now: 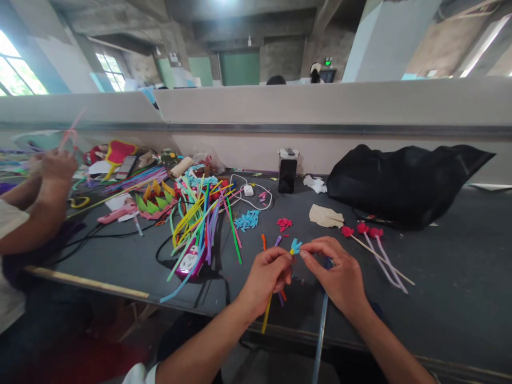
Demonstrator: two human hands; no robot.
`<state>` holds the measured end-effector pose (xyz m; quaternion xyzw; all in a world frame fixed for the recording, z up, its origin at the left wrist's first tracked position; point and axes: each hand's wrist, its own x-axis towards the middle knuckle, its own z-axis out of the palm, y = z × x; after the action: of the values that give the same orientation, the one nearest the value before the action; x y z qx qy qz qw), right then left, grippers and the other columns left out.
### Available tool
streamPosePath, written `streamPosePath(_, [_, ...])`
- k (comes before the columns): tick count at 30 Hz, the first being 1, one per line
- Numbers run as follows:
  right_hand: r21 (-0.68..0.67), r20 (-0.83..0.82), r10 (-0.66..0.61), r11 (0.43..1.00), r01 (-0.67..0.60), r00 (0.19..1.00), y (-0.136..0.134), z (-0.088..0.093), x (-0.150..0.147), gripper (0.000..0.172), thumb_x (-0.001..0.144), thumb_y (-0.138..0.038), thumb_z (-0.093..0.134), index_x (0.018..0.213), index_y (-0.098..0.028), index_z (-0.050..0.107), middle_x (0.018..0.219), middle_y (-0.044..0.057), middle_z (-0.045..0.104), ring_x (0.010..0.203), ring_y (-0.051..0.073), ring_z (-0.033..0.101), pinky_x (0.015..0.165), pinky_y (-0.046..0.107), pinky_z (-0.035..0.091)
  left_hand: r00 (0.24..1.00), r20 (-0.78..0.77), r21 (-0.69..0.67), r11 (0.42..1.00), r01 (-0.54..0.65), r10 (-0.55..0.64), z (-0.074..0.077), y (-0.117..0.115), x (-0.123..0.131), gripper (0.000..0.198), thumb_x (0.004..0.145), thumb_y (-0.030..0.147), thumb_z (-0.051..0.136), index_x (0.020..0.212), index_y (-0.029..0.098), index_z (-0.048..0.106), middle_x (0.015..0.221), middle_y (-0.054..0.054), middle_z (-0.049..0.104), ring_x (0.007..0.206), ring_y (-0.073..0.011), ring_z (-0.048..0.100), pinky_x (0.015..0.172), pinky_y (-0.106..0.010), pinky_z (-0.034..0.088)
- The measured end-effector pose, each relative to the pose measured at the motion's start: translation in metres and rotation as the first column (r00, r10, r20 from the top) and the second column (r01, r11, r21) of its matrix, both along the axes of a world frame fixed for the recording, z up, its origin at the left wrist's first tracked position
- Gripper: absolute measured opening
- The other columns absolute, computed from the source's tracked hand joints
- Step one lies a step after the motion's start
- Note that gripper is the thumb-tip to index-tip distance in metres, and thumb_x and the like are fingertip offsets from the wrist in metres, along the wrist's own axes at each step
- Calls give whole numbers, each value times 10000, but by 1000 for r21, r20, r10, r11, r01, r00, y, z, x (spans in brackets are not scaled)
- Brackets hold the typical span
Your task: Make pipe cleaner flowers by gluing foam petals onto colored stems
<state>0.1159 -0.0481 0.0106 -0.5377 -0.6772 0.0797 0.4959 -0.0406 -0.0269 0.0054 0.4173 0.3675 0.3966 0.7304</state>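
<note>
Blue tuft (296, 246) is pinched between our left hand (266, 274) and right hand (340, 272). Both are clenched on it at the fingertips, just above the surface (460, 266) near its front edge. Left hand also grips a yellow stem (266, 316). A blue stem (320, 336) runs down under the right hand. Closest clutter is three red-tipped stems (376, 248), just right of us. Behind the tuft we see red scraps (284, 223), light-blue scraps (247, 220), beige paper (326, 216), a phone (287, 175) and a black bag (404, 181). A pile of coloured stems (200, 218) lies to the left. A co-worker's hand (56, 166) is far left, well apart.
</note>
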Motion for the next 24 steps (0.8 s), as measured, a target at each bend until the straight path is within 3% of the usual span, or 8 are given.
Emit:
streamPosePath(13, [16, 21, -12, 1000, 12, 1000, -1, 5, -4, 96, 832, -255, 596, 782, -228, 674, 757, 9, 664, 717, 162, 584, 665, 294, 456, 1000, -7, 8, 1000, 6, -6, -2, 1, 0, 173, 772, 318, 604, 757, 147, 578, 439, 48, 504, 313, -18, 251, 337, -178, 107])
streamPosePath(24, [9, 20, -62, 998, 61, 998, 0, -2, -5, 105, 835, -262, 585, 766, -220, 652, 748, 7, 652, 695, 157, 563, 654, 289, 447, 1000, 3, 3, 1000, 17, -17, -3, 0, 0, 185, 765, 329, 607, 753, 146, 582, 441, 45, 509, 311, -17, 242, 339, -183, 100])
